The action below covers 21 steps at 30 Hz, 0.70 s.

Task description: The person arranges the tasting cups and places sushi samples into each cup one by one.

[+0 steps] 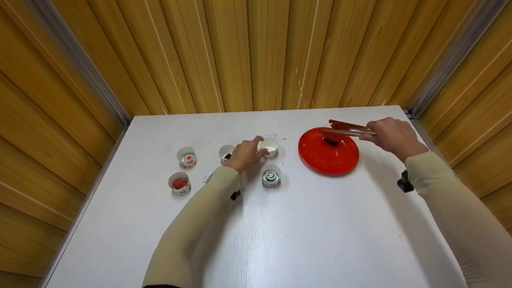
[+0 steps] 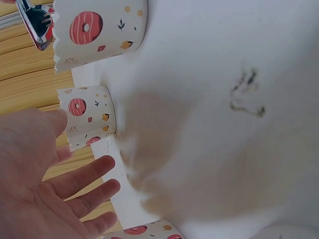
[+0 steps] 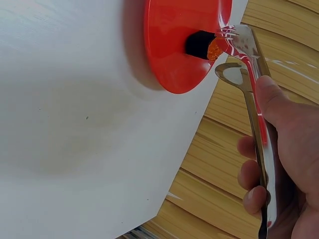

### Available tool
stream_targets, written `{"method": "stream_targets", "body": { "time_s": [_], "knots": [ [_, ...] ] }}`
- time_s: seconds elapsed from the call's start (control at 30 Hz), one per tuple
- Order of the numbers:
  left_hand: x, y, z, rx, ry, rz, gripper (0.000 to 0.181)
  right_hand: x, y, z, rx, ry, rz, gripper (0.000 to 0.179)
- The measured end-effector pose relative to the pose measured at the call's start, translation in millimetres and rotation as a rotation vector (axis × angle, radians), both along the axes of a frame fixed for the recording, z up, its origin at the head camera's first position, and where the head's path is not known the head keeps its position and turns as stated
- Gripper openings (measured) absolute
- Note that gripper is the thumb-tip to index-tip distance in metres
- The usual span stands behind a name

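Observation:
My left hand (image 1: 245,155) reaches beside a paper baking cup (image 1: 270,147), thumb and fingers spread at its near side. In the left wrist view, the thumb overlaps the edge of this donut-print cup (image 2: 88,115); whether it touches I cannot tell. My right hand (image 1: 396,137) grips metal serving tongs (image 1: 352,131), one side ending in fork tines, the other in a spoon shape. Their tips hang over a red plate (image 1: 329,162). On that plate lies a black-wrapped sushi roll (image 3: 199,45) with an orange end, close to the fork tines.
More paper cups stand around the left hand: one with a black piece (image 1: 227,153), one with a black-and-white swirl piece (image 1: 271,177), one with an orange-dotted white piece (image 1: 187,157), one with a red piece (image 1: 180,184). Wood-patterned panels (image 1: 228,56) border the white table (image 1: 320,232).

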State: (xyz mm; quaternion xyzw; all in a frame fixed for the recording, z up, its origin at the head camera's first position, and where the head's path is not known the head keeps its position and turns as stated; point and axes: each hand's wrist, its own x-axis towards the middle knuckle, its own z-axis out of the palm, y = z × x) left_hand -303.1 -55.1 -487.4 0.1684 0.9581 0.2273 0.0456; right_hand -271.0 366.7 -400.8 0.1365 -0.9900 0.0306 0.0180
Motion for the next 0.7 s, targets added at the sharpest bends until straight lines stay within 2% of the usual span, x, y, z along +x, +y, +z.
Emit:
{"method": "stream_targets", "body": {
  "time_s": [0.53,0.7],
  "knots": [
    [-0.6,-0.8,0.6,-0.016,0.036,-0.02,0.048,5.9,5.1,0.5,-0.006,0.023,-0.004,0.028],
    [-0.5,0.1,1.1,-0.018,0.01,-0.013,0.048,6.1,5.1,1.0,-0.012,0.0,-0.027,0.031]
  ]
}}
